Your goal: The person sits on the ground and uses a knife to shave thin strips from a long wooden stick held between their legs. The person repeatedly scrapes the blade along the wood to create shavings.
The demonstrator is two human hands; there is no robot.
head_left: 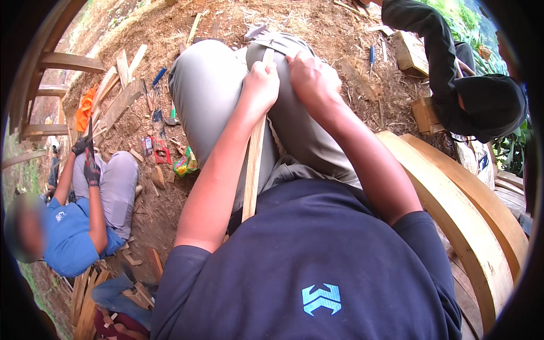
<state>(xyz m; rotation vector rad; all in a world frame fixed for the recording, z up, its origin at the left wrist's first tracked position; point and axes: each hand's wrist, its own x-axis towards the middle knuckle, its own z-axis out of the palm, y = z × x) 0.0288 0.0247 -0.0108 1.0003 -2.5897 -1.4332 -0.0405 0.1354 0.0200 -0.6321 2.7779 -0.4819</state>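
A long, narrow wooden strip slants from my lap up between my knees. My left hand is closed around it near its far end. The tip of the strip shows just beyond my fist, against my right knee. My right hand lies on the right knee, its fingers curled closed. Whatever those fingers hold, if anything, is hidden under them. A thin line crosses the knee just beyond the strip's tip, too small to make out.
Curved wooden planks stand close on my right. At left sit a person in a blue shirt, and loose boards. Tools, a red object and a bright packet lie on shaving-strewn ground. Another person in dark clothes is at upper right.
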